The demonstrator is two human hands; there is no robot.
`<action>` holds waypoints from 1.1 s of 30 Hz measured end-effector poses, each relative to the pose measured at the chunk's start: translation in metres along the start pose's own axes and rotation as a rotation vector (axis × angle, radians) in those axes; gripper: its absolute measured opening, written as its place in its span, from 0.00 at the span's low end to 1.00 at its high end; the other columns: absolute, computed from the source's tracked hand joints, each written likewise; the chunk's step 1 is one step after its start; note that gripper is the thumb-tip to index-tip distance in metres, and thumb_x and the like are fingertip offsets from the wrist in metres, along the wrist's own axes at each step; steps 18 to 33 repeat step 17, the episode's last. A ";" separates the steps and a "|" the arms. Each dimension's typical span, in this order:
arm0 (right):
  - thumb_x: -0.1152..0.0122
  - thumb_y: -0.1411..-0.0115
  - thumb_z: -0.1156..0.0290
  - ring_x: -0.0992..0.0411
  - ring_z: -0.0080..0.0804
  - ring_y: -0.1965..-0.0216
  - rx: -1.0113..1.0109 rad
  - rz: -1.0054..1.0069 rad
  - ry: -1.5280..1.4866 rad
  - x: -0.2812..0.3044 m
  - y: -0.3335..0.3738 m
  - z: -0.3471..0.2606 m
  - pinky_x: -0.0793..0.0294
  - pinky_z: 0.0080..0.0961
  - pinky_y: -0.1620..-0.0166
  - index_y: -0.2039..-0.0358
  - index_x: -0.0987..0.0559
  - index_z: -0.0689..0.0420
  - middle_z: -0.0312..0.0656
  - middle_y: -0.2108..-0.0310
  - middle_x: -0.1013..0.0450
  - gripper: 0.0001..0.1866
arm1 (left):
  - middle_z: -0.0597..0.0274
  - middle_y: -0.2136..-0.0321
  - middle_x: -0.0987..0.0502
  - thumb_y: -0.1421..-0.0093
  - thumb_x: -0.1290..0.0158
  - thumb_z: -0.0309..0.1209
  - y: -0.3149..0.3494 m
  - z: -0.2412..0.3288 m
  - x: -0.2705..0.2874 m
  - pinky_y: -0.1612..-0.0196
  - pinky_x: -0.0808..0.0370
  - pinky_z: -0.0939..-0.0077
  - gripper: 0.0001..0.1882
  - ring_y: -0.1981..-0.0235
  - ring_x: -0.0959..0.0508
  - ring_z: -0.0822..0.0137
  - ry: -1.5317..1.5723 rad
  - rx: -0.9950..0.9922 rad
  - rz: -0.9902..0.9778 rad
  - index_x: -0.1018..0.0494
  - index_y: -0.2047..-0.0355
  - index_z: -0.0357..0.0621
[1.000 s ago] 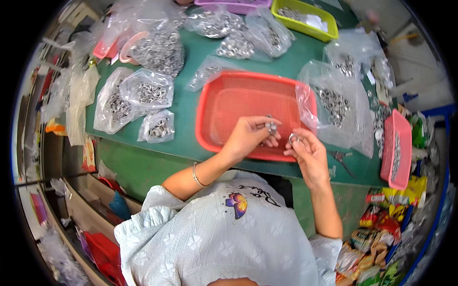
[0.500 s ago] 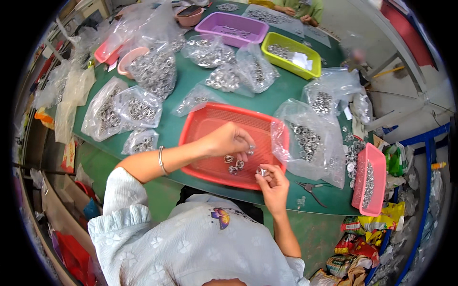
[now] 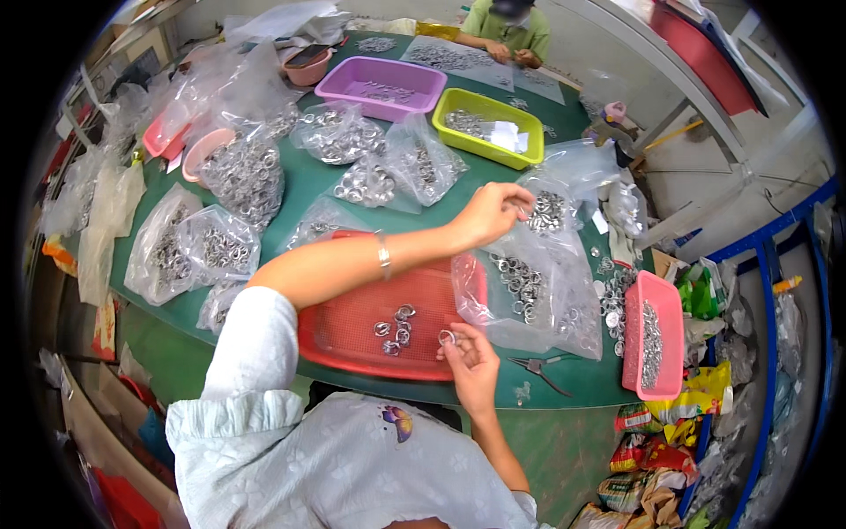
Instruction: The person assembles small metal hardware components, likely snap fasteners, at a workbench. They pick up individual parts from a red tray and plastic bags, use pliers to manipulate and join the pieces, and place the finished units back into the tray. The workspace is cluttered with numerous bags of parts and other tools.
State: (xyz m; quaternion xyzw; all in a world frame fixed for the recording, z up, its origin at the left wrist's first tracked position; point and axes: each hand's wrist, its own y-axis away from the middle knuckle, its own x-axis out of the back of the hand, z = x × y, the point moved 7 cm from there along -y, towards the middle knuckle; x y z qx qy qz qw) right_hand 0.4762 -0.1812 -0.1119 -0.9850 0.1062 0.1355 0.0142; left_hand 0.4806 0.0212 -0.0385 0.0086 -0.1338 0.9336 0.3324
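My left hand (image 3: pixel 495 214), with a silver bracelet on its wrist, reaches across to a clear plastic bag of silver metal rings (image 3: pixel 548 212). Its fingers are bent together at the bag's edge; what they hold, if anything, is hidden. Low at the front, my right hand (image 3: pixel 473 357) pinches a silver ring (image 3: pixel 448 338) between thumb and fingers. That hand is over the right front rim of a red plastic tray (image 3: pixel 344 348). Several loose rings (image 3: pixel 401 333) lie in the tray. Another open bag of rings (image 3: pixel 520 286) overlaps the tray's right end.
Pliers (image 3: pixel 540 370) lie by the table's front edge. A pink basket of small metal parts (image 3: pixel 653 339) stands at the right. Further back are a purple basin (image 3: pixel 379 88), a yellow-green basin (image 3: pixel 489 145) and bagged rings (image 3: pixel 247 176). Another person (image 3: pixel 507 35) works at the far end.
My left hand has left the tray and moved right and away, to the bag of rings. My right hand still holds a ring near the tray rim. The view has shifted.
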 end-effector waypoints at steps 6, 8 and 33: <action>0.49 0.44 0.84 0.30 0.25 0.69 0.089 0.029 -0.011 -0.004 -0.004 -0.020 0.28 0.21 0.65 0.56 0.34 0.68 0.43 0.66 0.31 0.14 | 0.56 0.70 0.23 0.46 0.50 0.25 0.123 0.032 0.017 0.64 0.27 0.77 0.13 0.69 0.23 0.69 -0.187 -0.103 -0.058 0.29 0.60 0.34; 0.49 0.45 0.85 0.30 0.26 0.68 0.169 0.033 0.014 -0.005 -0.007 -0.028 0.27 0.21 0.66 0.57 0.34 0.67 0.44 0.65 0.31 0.14 | 0.57 0.71 0.23 0.45 0.48 0.28 0.155 0.029 0.014 0.65 0.26 0.77 0.13 0.70 0.24 0.71 -0.125 0.041 -0.166 0.29 0.60 0.34; 0.50 0.43 0.82 0.29 0.30 0.65 0.040 -0.201 -0.015 -0.039 -0.016 -0.016 0.25 0.22 0.65 0.55 0.34 0.68 0.47 0.57 0.36 0.15 | 0.59 0.77 0.23 0.44 0.51 0.22 0.172 0.024 0.073 0.74 0.25 0.80 0.05 0.77 0.23 0.73 0.104 0.248 -0.002 0.27 0.69 0.32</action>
